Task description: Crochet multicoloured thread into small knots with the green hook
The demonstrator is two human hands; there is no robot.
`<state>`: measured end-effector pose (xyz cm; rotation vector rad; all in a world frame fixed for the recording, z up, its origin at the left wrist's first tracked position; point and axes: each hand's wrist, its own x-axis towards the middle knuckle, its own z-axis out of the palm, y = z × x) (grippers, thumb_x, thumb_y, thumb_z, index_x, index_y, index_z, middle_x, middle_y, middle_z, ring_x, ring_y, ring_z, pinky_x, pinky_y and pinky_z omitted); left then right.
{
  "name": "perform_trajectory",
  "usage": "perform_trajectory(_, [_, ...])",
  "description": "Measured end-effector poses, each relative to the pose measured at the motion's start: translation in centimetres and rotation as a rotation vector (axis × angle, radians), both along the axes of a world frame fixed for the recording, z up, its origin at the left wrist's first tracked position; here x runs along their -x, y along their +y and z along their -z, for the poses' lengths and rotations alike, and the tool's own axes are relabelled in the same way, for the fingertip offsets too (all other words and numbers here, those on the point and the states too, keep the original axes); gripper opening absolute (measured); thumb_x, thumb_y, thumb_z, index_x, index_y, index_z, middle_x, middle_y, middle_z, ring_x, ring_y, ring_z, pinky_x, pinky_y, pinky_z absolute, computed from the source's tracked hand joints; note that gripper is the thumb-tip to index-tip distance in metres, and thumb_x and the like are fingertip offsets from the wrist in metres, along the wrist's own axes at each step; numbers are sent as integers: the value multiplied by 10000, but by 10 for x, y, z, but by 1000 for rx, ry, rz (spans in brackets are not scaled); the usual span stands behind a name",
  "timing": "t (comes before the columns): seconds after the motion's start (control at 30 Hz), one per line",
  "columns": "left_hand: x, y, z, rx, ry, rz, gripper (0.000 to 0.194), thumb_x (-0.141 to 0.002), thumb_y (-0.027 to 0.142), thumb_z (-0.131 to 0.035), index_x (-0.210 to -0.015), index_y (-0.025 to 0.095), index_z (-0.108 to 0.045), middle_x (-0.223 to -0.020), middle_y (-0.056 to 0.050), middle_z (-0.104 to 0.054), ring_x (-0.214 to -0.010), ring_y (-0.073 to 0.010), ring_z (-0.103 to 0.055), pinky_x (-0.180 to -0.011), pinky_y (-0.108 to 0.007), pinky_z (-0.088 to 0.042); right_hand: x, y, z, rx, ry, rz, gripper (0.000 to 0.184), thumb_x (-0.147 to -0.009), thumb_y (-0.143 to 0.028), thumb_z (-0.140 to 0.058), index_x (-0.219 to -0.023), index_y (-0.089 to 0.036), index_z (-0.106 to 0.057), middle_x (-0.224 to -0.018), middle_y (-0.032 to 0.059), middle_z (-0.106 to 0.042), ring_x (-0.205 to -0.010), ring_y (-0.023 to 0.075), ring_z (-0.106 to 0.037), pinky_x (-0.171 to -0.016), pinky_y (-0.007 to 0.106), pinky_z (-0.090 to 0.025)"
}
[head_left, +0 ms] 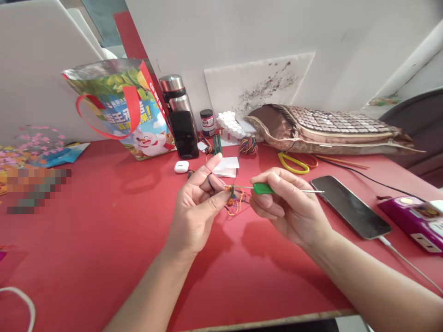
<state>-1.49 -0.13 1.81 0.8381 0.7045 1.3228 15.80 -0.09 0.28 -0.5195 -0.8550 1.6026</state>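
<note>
Between the thumb and fingers of my left hand point(199, 198) is a small piece of colourful crochet work point(230, 196), with loose strands hanging below it. A thread runs up over my raised left index finger. In my right hand point(284, 200) I grip a crochet hook point(263, 188) by its green handle. Its thin metal tip points left and meets the colourful piece; whether it passes through a loop is too small to tell. The hook's other metal end sticks out to the right behind my fingers.
Behind my hands stand a phone point(184, 134), a steel flask point(176, 94) and a printed bag point(138, 120). A yarn ball point(248, 145), white earbud case point(182, 166) and yellow-handled scissors point(293, 163) lie nearby. At right are a charging phone point(351, 206) and purple power strip point(411, 221) on the red table point(121, 240).
</note>
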Motion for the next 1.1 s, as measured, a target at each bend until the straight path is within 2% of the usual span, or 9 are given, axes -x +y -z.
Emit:
perform_trajectory(0.17, [-9,-6,8,-51,80,-35,562,-780,216,-908,-1320,260,-758,-787,32,-650,-726,-94,-614,-712,-198,-552,9,-1,3,109,62,-7,160,-892,-340,-818,-875,-182,-830,-596,-27,-591,-466,40,-295,-468,217,-317])
perform_trajectory(0.3, [-9,-7,10,-118,118,-94,543,-814,201,-887,-1334,264,-747,-794,34,-636,-744,-89,-605,-711,-183,-540,11,0,3,138,80,6,167,-889,-340,-817,-893,-173,-832,-612,-24,-586,-485,46,-295,-469,214,-323])
perform_trajectory(0.5, [-7,-7,8,-115,156,-106,539,-835,209,-876,-1352,265,-730,-812,30,-681,-777,-109,-649,-768,-216,-567,12,-1,0,82,49,1,166,-874,-357,-843,-914,-197,-828,-648,-19,-605,-505,61,-315,-483,239,-342])
perform_trajectory(0.67, [-7,-6,5,-117,178,-162,582,-799,189,-896,-1343,301,-723,-941,15,-745,-809,-124,-675,-764,-239,-578,11,-1,2,83,37,-65,176,-867,-333,-845,-987,-205,-854,-667,0,-629,-520,74,-335,-496,259,-338])
perform_trajectory(0.8, [-8,-5,4,-106,170,-181,562,-779,164,-898,-1303,288,-738,-898,16,-738,-839,-145,-699,-774,-260,-592,12,-2,3,56,44,-87,179,-898,-348,-818,-984,-198,-864,-686,2,-604,-535,73,-328,-508,264,-332])
perform_trajectory(1.1, [-5,-6,1,-101,149,-158,581,-756,136,-903,-1303,258,-752,-862,29,-720,-783,-104,-667,-764,-219,-584,11,-2,1,29,25,-93,212,-923,-374,-796,-1025,-198,-860,-718,-4,-545,-568,87,-313,-530,278,-344])
